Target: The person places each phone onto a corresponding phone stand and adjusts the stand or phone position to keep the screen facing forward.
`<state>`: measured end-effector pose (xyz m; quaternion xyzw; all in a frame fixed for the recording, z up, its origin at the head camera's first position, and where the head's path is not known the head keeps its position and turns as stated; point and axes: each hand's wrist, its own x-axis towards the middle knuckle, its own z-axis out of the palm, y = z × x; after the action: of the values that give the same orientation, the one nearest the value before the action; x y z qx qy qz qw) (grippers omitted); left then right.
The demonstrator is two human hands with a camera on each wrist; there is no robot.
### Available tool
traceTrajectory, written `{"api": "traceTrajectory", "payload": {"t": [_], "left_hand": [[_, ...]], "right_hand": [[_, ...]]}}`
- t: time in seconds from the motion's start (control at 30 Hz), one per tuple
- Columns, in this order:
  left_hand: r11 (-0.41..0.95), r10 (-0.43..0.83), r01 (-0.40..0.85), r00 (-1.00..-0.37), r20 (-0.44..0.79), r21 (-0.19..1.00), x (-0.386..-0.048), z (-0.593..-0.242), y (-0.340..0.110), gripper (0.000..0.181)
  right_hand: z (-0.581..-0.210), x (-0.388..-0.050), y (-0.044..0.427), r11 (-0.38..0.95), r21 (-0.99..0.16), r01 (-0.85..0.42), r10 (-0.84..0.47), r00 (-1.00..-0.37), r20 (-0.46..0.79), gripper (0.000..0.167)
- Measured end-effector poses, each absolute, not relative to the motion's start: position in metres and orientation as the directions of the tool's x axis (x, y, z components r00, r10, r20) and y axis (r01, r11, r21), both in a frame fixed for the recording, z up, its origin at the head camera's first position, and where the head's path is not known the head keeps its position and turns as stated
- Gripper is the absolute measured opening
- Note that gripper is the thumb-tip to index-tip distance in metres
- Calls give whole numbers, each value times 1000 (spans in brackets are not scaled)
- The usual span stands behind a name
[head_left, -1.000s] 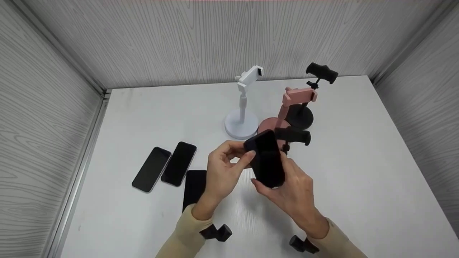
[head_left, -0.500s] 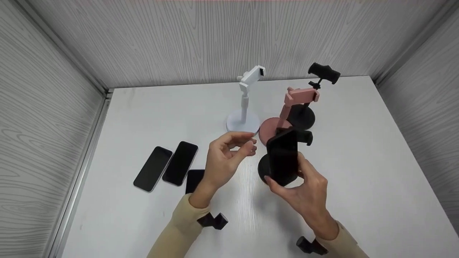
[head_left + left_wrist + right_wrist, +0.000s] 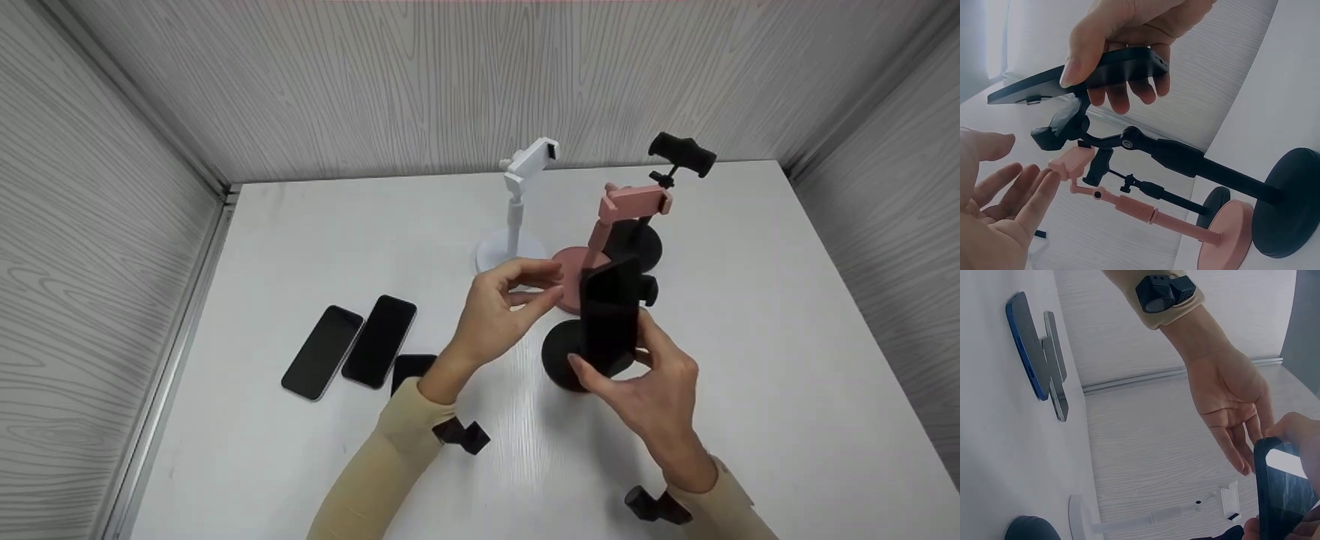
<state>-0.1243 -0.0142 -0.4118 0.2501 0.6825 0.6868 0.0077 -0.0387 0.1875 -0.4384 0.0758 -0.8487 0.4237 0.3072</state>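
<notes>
My right hand (image 3: 660,405) grips a black phone (image 3: 609,315) by its lower end and sides, in front of the nearest black phone stand (image 3: 561,356). From the left wrist view, the phone (image 3: 1112,70) is right beside this stand's clamp (image 3: 1061,129); whether the two touch I cannot tell. My left hand (image 3: 495,311) is just left of the phone, its fingers loosely bent and holding nothing. In the right wrist view its palm (image 3: 1227,385) shows, fingertips close to the phone's edge. The phone hides most of the stand's upper part in the head view.
Behind the phone stand a pink phone stand (image 3: 634,204), a white one (image 3: 514,221) and another black one (image 3: 681,154). Three more phones lie on the white table (image 3: 765,337) at left: one (image 3: 322,352), a second (image 3: 379,341), and a third (image 3: 411,366) partly behind the left arm.
Both hands held the phone at first; my left hand let go of it. My right hand carried it rightward to the near black stand, and my left hand then followed to the right.
</notes>
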Motion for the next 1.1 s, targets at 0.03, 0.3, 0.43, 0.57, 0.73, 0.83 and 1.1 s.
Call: {"api": "traceTrajectory", "payload": {"t": [0.03, 0.3, 0.43, 0.57, 0.73, 0.83, 1.1], "left_hand": [[-71, 364, 333, -869, 336, 940, -126, -412, -12, 34], [-83, 422, 301, -853, 307, 950, -134, -414, 0, 37], [-102, 450, 280, -843, 295, 955, -136, -413, 4, 38], [-122, 475, 254, -834, 281, 959, -139, -412, 7, 39], [-106, 476, 243, -839, 264, 964, -141, -411, 7, 35], [-107, 477, 246, -837, 267, 963, -140, -409, 6, 34], [-117, 475, 272, -829, 295, 955, -140, -409, 7, 31]], "right_hand": [[-438, -39, 188, 625, -677, -388, 133, -802, 582, 66], [-439, -42, 191, 601, -715, -356, 170, -817, 550, 64], [-438, -43, 192, 602, -716, -353, 177, -815, 551, 64], [-438, -43, 192, 601, -714, -359, 176, -812, 557, 63], [-439, -44, 192, 598, -718, -357, 182, -812, 555, 62], [-439, -44, 193, 597, -723, -349, 193, -812, 551, 62], [-438, -46, 193, 599, -723, -344, 216, -800, 560, 59]]}}
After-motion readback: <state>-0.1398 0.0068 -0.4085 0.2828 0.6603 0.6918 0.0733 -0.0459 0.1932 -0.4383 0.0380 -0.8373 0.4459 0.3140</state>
